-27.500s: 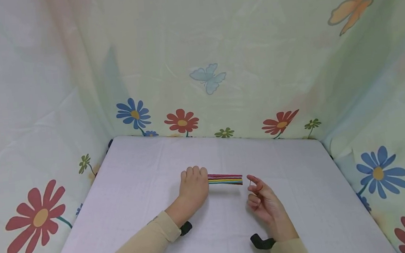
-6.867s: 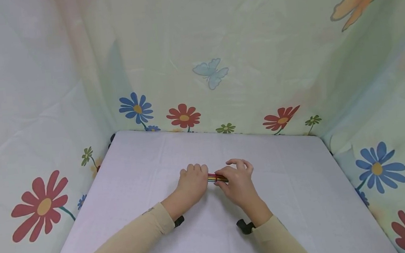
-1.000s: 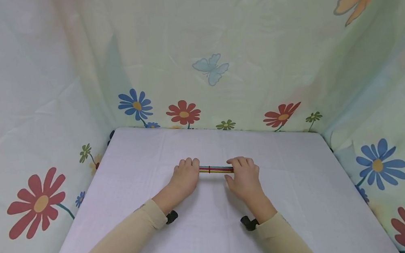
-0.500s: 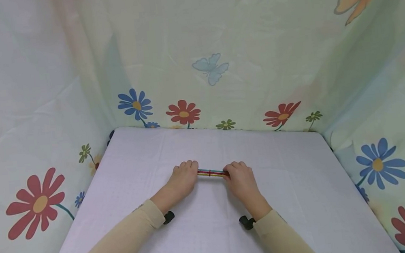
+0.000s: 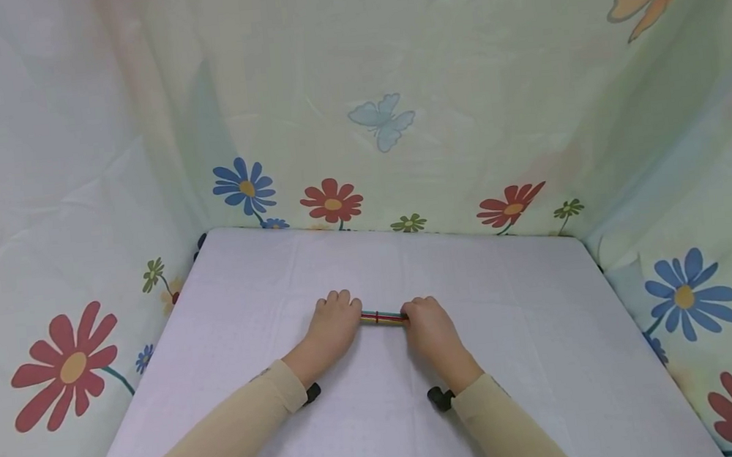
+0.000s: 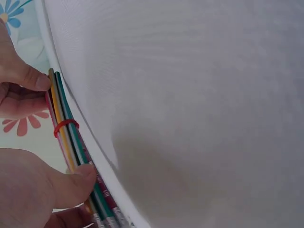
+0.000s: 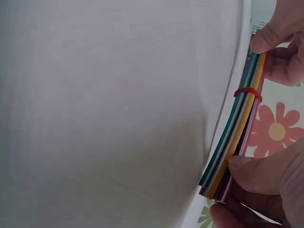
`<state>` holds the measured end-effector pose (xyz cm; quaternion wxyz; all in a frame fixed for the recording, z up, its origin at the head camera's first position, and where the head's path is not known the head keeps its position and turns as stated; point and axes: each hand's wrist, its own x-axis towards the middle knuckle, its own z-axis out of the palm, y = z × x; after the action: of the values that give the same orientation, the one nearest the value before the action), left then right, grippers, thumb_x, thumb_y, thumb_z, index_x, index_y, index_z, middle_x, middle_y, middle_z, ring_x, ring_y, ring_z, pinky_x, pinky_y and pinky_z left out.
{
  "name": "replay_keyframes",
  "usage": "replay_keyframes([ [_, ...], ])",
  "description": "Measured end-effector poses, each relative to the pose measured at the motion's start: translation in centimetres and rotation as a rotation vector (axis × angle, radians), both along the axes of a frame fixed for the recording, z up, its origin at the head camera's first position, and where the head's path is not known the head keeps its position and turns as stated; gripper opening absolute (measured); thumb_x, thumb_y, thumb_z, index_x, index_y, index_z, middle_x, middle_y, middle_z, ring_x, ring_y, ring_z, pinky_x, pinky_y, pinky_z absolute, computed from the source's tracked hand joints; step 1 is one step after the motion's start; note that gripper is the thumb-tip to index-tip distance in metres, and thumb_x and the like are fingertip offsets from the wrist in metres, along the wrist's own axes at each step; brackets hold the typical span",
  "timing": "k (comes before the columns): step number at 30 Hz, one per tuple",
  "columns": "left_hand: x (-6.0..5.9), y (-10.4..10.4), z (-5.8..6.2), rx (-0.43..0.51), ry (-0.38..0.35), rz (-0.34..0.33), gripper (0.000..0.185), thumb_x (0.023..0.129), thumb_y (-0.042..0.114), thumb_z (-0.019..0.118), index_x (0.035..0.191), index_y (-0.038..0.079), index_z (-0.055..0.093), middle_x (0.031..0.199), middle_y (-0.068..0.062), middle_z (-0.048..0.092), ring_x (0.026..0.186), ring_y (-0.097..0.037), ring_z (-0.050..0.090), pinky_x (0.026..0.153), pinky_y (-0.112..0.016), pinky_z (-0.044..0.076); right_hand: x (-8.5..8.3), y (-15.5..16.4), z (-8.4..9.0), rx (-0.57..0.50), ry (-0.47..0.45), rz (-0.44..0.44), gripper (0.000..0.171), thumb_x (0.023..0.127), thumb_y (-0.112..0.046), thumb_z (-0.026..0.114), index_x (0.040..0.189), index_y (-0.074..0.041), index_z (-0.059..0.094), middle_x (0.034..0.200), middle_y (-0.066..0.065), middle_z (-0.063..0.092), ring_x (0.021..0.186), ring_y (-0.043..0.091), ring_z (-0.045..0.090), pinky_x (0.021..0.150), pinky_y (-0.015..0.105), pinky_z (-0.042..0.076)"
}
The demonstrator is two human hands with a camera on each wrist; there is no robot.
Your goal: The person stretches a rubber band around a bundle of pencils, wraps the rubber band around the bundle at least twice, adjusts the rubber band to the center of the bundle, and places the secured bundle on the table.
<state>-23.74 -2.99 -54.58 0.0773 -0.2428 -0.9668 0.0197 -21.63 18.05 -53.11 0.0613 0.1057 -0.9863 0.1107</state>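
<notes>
A bundle of several coloured pencils (image 5: 388, 318) is held level between the two hands above the table, with a red rubber band (image 7: 248, 91) round its middle. My left hand (image 5: 334, 325) grips the end with metal ferrules, thumb lying along the barrels in the left wrist view. At the opposite end, my right hand (image 5: 434, 336) pinches the pencils between thumb and fingers. Teal, yellow, grey and dark red barrels (image 6: 64, 109) show side by side. Both palms hide part of the bundle.
A white cloth covers the table (image 5: 264, 275). Around it hang curtains (image 5: 458, 87) printed with flowers and butterflies. A black camera mount sits at each wrist, the right mount (image 5: 440, 398) showing more fully.
Long ago the right hand held a thin band apart from the pencils; now the band is round them. In the last second the right hand has closed in on the bundle's end, slightly lower.
</notes>
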Motion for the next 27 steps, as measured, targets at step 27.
replay_keyframes([
  [27, 0.2, 1.4, 0.1, -0.014, -0.05, 0.051, 0.015, 0.106, 0.017, 0.066, 0.113, 0.005, 0.062, 0.103, -0.008, 0.059, 0.095, -0.023, 0.054, 0.078, -0.037, 0.052, 0.2, -1.1, -2.2, 0.218, 0.055, 0.013, 0.012, 0.1, 0.002, 0.068, 0.111, 0.003, 0.065, 0.111, 0.019, 0.067, 0.101, 0.034, 0.057, 0.094, 0.045, 0.053],
])
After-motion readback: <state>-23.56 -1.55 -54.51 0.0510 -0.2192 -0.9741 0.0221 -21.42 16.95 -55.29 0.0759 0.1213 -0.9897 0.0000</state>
